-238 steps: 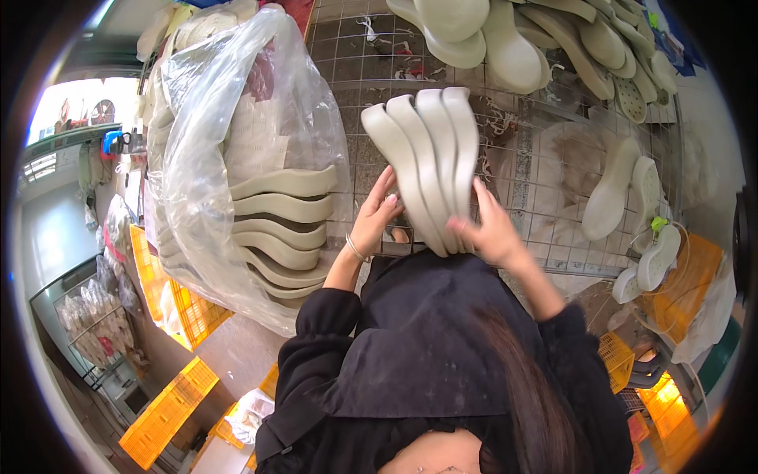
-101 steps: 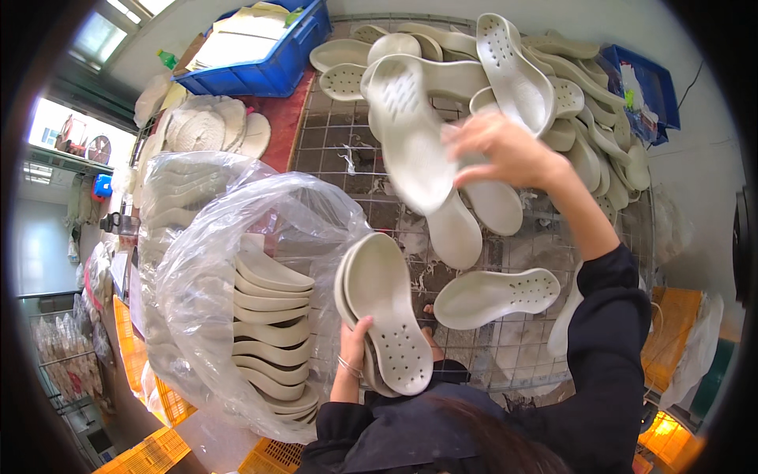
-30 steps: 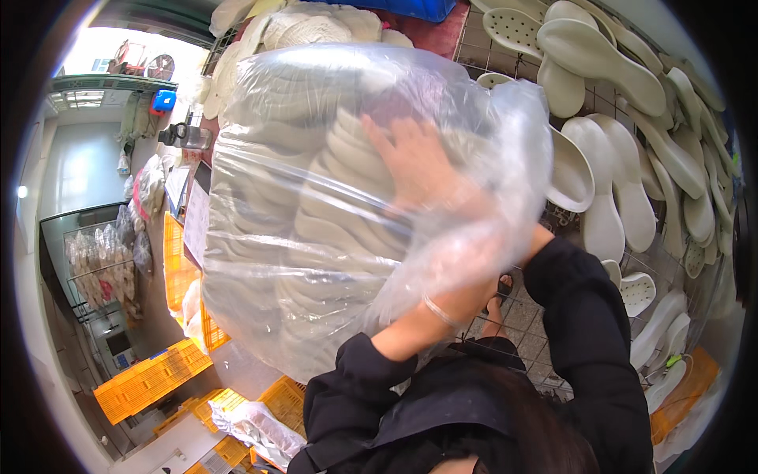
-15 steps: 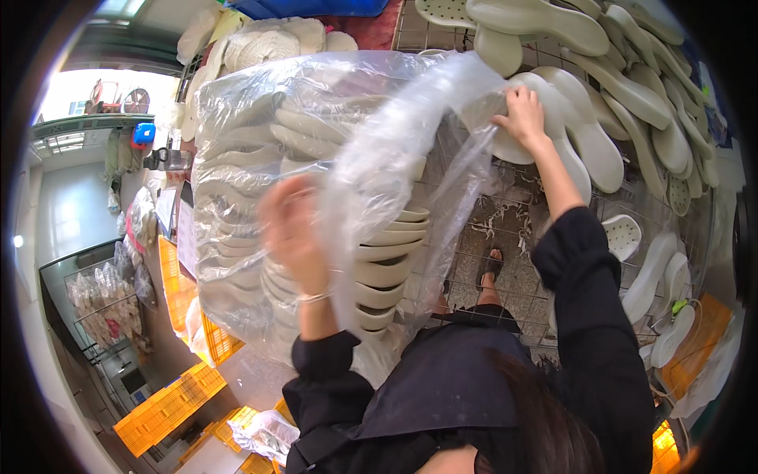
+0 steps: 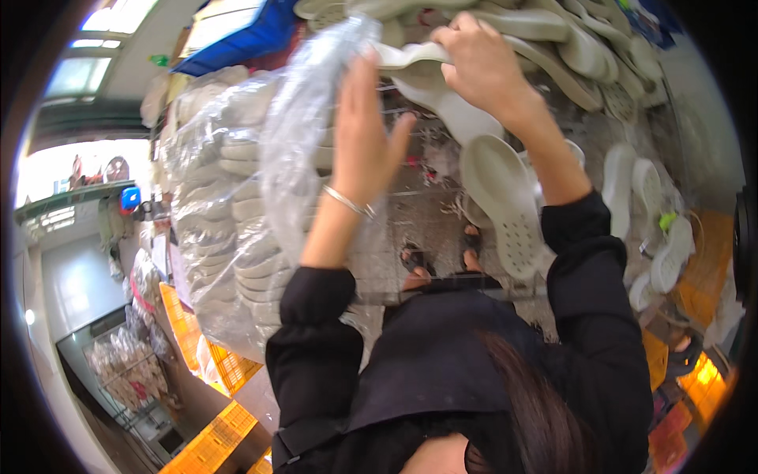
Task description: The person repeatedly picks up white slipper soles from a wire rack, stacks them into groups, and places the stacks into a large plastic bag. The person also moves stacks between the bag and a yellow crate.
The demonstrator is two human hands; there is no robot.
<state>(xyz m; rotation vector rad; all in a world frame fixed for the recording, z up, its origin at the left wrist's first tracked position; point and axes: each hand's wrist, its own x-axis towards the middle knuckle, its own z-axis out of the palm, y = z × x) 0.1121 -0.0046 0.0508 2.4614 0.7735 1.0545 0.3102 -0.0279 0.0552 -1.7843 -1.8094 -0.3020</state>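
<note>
Now gripping a pale sole (image 5: pixel 412 55), just right of the clear bag (image 5: pixel 296 134), by one end in the right hand's (image 5: pixel 483 69) curled fingers; shifted from bag edge to sole. Beside the bag's lifted film, reaching straight-fingered, thumb spread, with the left hand (image 5: pixel 363 146), contact unclear.

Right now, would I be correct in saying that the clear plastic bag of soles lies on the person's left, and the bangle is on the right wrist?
Not quite: the head view shows the bangle on the left hand's wrist. The clear plastic bag of soles does lie on the person's left.
</note>
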